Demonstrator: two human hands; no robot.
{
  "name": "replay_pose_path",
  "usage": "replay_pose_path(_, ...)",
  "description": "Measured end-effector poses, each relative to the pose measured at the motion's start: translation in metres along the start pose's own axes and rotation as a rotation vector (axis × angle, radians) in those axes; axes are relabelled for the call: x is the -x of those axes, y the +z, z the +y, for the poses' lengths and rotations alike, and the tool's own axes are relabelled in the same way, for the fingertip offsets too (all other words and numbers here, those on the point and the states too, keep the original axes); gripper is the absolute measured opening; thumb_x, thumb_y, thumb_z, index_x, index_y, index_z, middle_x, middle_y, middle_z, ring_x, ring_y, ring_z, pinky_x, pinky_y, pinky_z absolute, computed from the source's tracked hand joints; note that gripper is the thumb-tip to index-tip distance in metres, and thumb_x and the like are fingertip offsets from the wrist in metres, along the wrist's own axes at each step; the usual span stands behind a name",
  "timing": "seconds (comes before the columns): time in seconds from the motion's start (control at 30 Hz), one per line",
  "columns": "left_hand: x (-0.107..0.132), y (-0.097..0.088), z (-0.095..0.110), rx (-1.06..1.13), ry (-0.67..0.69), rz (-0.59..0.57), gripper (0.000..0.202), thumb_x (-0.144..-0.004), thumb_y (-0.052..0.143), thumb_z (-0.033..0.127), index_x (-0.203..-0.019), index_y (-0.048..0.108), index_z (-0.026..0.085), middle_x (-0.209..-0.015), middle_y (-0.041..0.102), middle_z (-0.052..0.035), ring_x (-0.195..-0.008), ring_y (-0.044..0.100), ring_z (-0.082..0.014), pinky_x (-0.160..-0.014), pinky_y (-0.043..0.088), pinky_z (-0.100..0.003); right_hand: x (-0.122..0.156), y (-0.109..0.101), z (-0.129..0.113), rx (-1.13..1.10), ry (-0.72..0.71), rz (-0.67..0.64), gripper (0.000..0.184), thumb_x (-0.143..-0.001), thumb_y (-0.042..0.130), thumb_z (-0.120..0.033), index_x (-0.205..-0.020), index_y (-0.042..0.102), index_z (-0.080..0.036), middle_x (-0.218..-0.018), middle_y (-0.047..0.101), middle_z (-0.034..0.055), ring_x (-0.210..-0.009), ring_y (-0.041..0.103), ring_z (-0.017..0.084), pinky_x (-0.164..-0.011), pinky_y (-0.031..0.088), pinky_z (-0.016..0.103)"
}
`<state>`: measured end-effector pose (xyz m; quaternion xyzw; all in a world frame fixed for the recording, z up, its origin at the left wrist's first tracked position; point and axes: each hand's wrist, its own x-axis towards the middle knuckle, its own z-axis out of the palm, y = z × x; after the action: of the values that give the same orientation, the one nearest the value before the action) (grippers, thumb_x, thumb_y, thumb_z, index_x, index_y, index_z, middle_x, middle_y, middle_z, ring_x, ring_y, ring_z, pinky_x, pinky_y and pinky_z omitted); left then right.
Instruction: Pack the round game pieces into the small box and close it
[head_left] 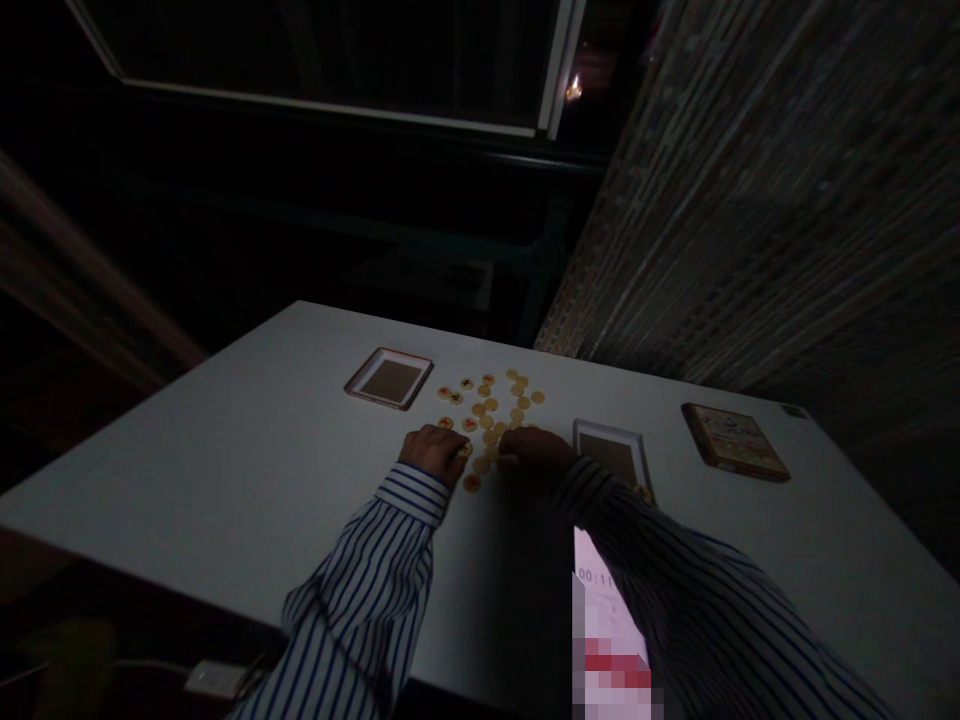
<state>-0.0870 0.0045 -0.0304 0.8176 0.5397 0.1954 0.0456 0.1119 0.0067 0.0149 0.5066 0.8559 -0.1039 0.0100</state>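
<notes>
Round wooden Chinese chess pieces lie scattered on a white table. Several at the left show red or black characters; many others show plain tops. My left hand is closed at the left edge of the spread, with a marked piece at its fingertips. Opposite it, my right hand is closed over the right side of the group, its fingertips pinching a pale piece seen nearly edge-on. Dim light hides part of both grips. A single red-marked piece lies nearest me, between the hands.
A shallow box tray sits at the back left. Another tray, partly behind my right sleeve, has a few pieces at its near corner. A printed box lies at the right. Under my right forearm glows a phone screen. String curtains hang behind.
</notes>
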Motion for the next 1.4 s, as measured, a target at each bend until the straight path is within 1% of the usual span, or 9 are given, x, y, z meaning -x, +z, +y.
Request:
replay_pose_path(0.27,0.001,-0.001,0.003,-0.009,-0.011,0.014,0.026,-0.071,0.053,0.029,-0.094,0.065,0.025,-0.097,0.067,-0.0028,-0.094,0.054,-0.0232,-0.081,0.038,-0.04,0.004,-0.005,-0.015,0.212,0.039,-0.028,0.027,-0.075,0.049,-0.037,-0.093,0.058,-0.019,-0.092,0.064,0.0093,-0.087,0.059,0.023,-0.07,0.042,0.031)
replay_pose_path(0.5,0.002,-0.003,0.003,-0.014,0.002,-0.002,0.027,-0.071,0.054,0.029,-0.094,0.065,0.025,-0.096,0.067,-0.0037,-0.093,0.054,-0.0244,-0.079,0.039,-0.041,0.003,-0.003,-0.014,0.127,0.051,-0.068,0.027,-0.073,0.052,-0.035,-0.094,0.057,-0.019,-0.093,0.065,0.0099,-0.085,0.06,0.022,-0.068,0.042,0.03)
replay_pose_path(0.6,0.001,-0.002,0.002,-0.007,-0.002,0.029,0.026,-0.07,0.055,0.029,-0.093,0.065,0.025,-0.094,0.067,-0.0036,-0.092,0.054,-0.0249,-0.078,0.039,-0.041,0.004,0.0,-0.009,-0.066,0.113,-0.02,0.023,-0.071,0.055,-0.032,-0.091,0.058,-0.02,-0.09,0.066,0.0079,-0.08,0.061,0.021,-0.064,0.042,0.028)
replay_pose_path(0.7,0.001,0.0,0.001,0.009,0.01,0.013,0.026,-0.069,0.056,0.03,-0.093,0.065,0.026,-0.094,0.067,-0.0038,-0.092,0.054,-0.025,-0.077,0.039,-0.041,0.003,0.004,0.0,-0.407,0.162,0.075,0.016,-0.067,0.058,-0.025,-0.083,0.059,-0.02,-0.081,0.065,0.0037,-0.072,0.059,0.016,-0.063,0.042,0.026)
replay_pose_path(0.83,0.0,0.001,0.001,-0.001,-0.002,0.021,0.026,-0.068,0.056,0.029,-0.092,0.065,0.027,-0.093,0.068,-0.0033,-0.092,0.054,-0.0251,-0.077,0.039,-0.041,0.002,0.006,0.011,-0.855,0.177,0.069,0.02,-0.069,0.055,-0.024,-0.086,0.059,-0.016,-0.071,0.063,0.0016,-0.064,0.058,0.012,-0.057,0.043,0.023)
replay_pose_path(0.97,0.001,0.001,0.002,-0.002,-0.012,0.031,0.025,-0.069,0.055,0.03,-0.092,0.066,0.027,-0.093,0.068,-0.0029,-0.093,0.054,-0.0253,-0.078,0.039,-0.041,0.004,0.0,0.016,-1.258,0.171,0.018,0.027,-0.067,0.059,-0.028,-0.089,0.06,-0.014,-0.067,0.061,0.0006,-0.055,0.055,0.009,-0.046,0.037,0.02)
replay_pose_path(1.17,0.001,0.002,0.001,0.003,-0.008,0.028,0.026,-0.069,0.056,0.03,-0.093,0.065,0.026,-0.095,0.067,-0.0032,-0.094,0.054,-0.026,-0.077,0.039,-0.041,0.008,-0.003,0.015,-1.454,0.186,-0.004,0.033,-0.064,0.064,-0.03,-0.092,0.062,-0.015,-0.068,0.061,0.0006,-0.057,0.057,0.01,-0.046,0.036,0.019)
replay_pose_path(1.27,0.002,0.002,0.001,0.009,-0.009,0.029,0.026,-0.069,0.056,0.03,-0.093,0.065,0.027,-0.094,0.067,-0.0032,-0.094,0.054,-0.0258,-0.077,0.039,-0.041,0.01,-0.003,0.015,-1.487,0.185,-0.005,0.032,-0.064,0.065,-0.029,-0.092,0.062,-0.015,-0.072,0.062,0.0017,-0.06,0.058,0.01,-0.049,0.039,0.02)
replay_pose_path(1.4,0.001,0.003,0.001,0.013,-0.007,0.033,0.027,-0.068,0.056,0.031,-0.093,0.065,0.027,-0.094,0.067,-0.0034,-0.093,0.054,-0.0256,-0.078,0.039,-0.041,0.013,-0.005,0.016,-1.494,0.183,0.007,0.03,-0.062,0.067,-0.028,-0.088,0.061,-0.015,-0.068,0.063,0.0007,-0.06,0.06,0.011,-0.05,0.041,0.021)
